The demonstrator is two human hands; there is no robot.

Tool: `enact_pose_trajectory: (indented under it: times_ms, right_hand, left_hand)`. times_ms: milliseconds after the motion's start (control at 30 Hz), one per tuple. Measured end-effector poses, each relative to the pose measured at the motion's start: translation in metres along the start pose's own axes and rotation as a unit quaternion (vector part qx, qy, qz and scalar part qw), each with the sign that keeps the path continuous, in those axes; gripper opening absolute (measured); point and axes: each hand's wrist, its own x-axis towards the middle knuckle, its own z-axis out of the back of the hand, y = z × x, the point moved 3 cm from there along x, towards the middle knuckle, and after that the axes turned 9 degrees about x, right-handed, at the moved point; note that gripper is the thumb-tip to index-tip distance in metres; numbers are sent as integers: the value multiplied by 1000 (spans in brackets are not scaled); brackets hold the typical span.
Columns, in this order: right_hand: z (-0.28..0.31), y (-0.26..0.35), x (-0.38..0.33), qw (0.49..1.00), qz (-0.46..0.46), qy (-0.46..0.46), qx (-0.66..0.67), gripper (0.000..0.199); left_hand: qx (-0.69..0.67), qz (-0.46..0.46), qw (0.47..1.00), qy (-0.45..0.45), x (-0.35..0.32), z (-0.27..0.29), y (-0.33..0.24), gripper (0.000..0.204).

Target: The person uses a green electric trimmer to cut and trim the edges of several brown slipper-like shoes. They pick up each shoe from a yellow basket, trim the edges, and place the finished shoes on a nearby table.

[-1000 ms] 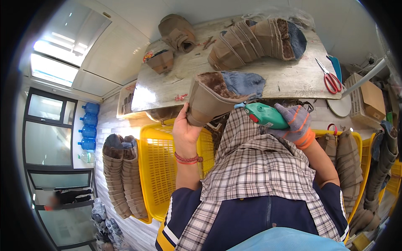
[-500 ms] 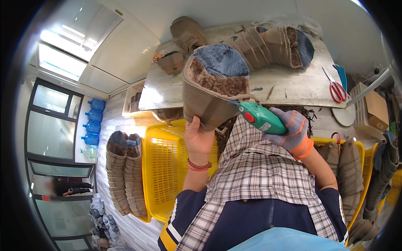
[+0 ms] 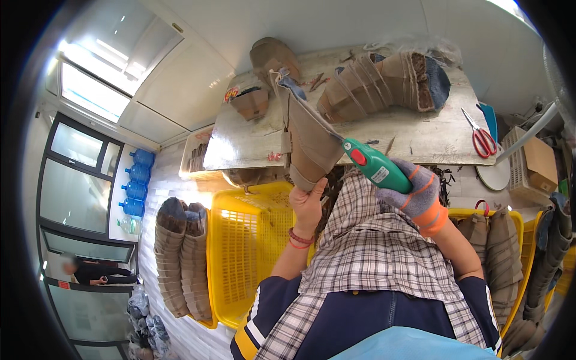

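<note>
My bare left hand (image 3: 308, 204) grips the lower end of a brown plush-lined shoe upper (image 3: 311, 144), fingers and thumb closed on it. The upper stands on edge above the table's front side, and little of its blue lining shows at the top. In a grey glove with orange bands, my right hand (image 3: 418, 195) is wrapped round a green handheld electric cutter (image 3: 381, 168) with a red button. The cutter's tip meets the right edge of the upper; its blade is too small to make out.
On the worn table (image 3: 240, 147) lie nested uppers (image 3: 390, 84), a small brown piece (image 3: 250, 105) and red-handled scissors (image 3: 483, 143). Below stands a yellow basket (image 3: 240, 252), with stacked uppers (image 3: 171, 264) to its left. Another yellow basket (image 3: 521, 240) holds uppers at right. A person (image 3: 96, 273) is far left.
The upper has been turned from showing its open plush side to standing edge-on. My left hand has shifted a little right, and the cutter stays at the upper's edge.
</note>
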Motion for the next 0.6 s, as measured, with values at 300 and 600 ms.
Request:
enact_pose_trajectory:
  times_ms: [300,600]
  right_hand:
    - [4,-7,-4,991,-109,-45,68,58]
    - [10,-13,-7,969,-176,-77,155,53]
  left_hand:
    - [330,-252,910,21,5,-24,1,15]
    - [349,-270,892,97,-13,-30,9,24]
